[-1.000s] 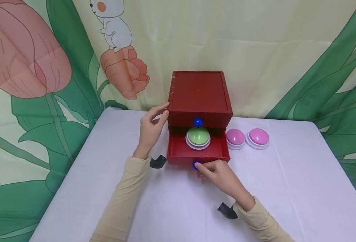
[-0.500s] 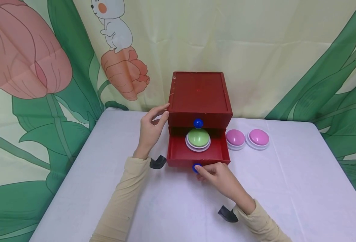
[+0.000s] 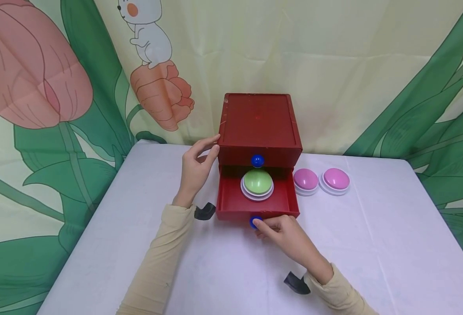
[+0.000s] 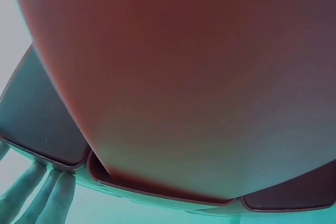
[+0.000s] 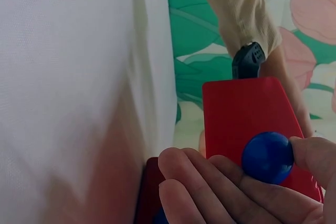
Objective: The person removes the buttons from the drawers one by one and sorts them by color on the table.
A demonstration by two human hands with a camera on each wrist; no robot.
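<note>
floral backdrop (image 3: 314, 65) behind a white-covered table (image 3: 392, 240); printed rabbit (image 3: 150, 39) cut off by the top edge of the head view, near end of the table out of frame. red two-drawer box (image 3: 259, 120) stands at the back of the table. upper drawer (image 3: 235, 156) closed, upper blue knob (image 3: 257, 161) in plain sight. lower drawer (image 3: 231, 203) part-way out; its rear lies hidden under the upper one. inside it, a green-domed disc (image 3: 258, 182) on a white base, set toward the rear. right hand (image 3: 288, 232) pinches the lower blue knob (image 5: 268, 157), thumb against one side; the knob is partly covered in the head view, and the remaining fingers mostly lost beneath the hand. left hand (image 3: 197, 168) relaxed, thumb and forefinger spread, tips at the box's left side; the other fingers hard to make out from above. left wrist view: a large blurred form, not identifiable, blocks most of the scene; some fingers (image 4: 58, 198) show at lower left. two pink-domed discs (image 3: 336, 180) sit right of the box; the nearer one's left rim is hidden by the drawer wall, contact cannot be told. both forearms cropped.
</note>
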